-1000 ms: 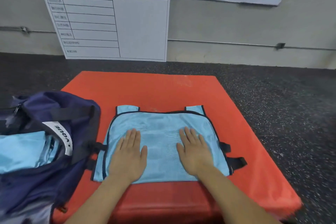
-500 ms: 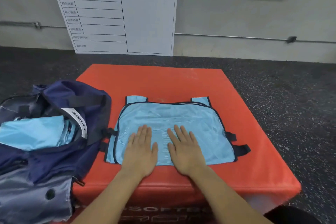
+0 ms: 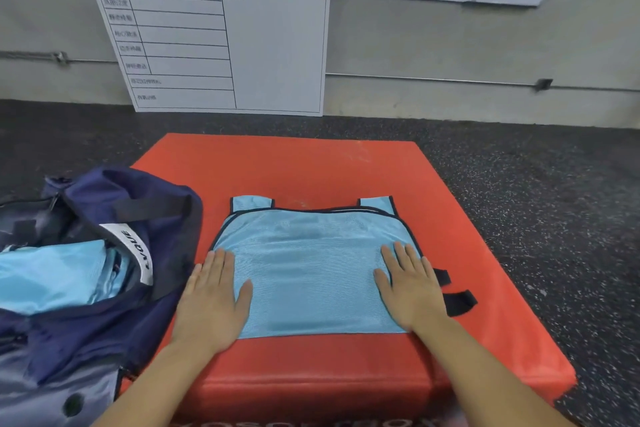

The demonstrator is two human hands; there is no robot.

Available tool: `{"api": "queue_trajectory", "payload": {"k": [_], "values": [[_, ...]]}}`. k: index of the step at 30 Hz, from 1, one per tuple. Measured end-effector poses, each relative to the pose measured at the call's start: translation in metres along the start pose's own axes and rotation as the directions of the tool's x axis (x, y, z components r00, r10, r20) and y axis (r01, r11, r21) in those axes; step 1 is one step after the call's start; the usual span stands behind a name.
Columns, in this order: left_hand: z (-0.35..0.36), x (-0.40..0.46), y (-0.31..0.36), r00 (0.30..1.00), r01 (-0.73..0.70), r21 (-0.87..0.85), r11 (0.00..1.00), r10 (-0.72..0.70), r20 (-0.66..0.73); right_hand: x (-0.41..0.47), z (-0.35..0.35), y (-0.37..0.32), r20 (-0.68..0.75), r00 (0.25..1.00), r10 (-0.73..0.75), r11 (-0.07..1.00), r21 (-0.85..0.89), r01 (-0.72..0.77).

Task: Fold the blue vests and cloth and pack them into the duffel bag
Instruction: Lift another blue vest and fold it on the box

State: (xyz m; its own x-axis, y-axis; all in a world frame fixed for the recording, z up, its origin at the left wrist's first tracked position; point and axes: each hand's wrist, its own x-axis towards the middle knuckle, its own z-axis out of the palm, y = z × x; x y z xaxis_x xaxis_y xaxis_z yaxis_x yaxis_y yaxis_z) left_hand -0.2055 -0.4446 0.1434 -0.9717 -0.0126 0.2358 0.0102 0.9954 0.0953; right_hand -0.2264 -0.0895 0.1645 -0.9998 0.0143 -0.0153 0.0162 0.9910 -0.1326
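Head cam: light blue mesh vest (image 3: 311, 270) lies flat on the orange mat (image 3: 294, 166), already doubled over, shoulder straps poking out at its 12 o'clock edge, dark side tabs sticking out at 3 o'clock. Left hand (image 3: 211, 302) sits palm-down w/ straight fingers on the vest's 9 o'clock edge; right hand (image 3: 412, 291) same pose on the 3 o'clock edge. Neither grips anything, both just press flat.

Step in hand looks like smoothing before the next fold. To do it well: keep palms flat, sweep from centre outward so the mesh doesn't bunch, tuck the loose tabs inward first, then bring one side across so edges line up & the bundle ends up narrower than the bag mouth. Thin mesh prob slides on the mat, so light pressure is enough.

Navy duffel bag (image 3: 86, 322) sits at 9 o'clock of the vest, touching the mat, mouth unzipped. Inside: light blue fabric (image 3: 52, 277), apparently folded pieces already packed; can't tell how many.
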Motion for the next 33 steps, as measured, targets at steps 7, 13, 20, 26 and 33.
{"api": "queue_trajectory", "payload": {"k": [7, 13, 20, 26, 33], "values": [[-0.003, 0.002, -0.009, 0.977, -0.212, 0.06, 0.975, 0.212, 0.018, 0.049, -0.016, 0.012, 0.033, 0.996, 0.08, 0.988, 0.127, -0.084], [-0.004, 0.007, -0.018, 0.965, -0.261, 0.026, 0.965, 0.26, 0.029, 0.091, -0.011, 0.022, 0.056, 0.998, -0.032, 0.988, 0.155, 0.023], [-0.016, 0.013, -0.008, 0.967, -0.246, 0.0, 0.969, 0.245, 0.074, 0.091, -0.006, 0.034, -0.051, 0.996, 0.073, 0.995, 0.074, -0.069], [-0.026, -0.004, -0.006, 0.966, -0.246, -0.036, 0.969, 0.248, 0.075, 0.051, -0.021, 0.086, 0.031, 0.972, 0.235, 0.971, 0.047, -0.236], [-0.038, -0.031, 0.005, 0.983, -0.132, -0.027, 0.991, 0.135, 0.126, -0.014, -0.049, 0.112, 0.256, 0.933, 0.254, 0.963, -0.153, -0.221]]}}
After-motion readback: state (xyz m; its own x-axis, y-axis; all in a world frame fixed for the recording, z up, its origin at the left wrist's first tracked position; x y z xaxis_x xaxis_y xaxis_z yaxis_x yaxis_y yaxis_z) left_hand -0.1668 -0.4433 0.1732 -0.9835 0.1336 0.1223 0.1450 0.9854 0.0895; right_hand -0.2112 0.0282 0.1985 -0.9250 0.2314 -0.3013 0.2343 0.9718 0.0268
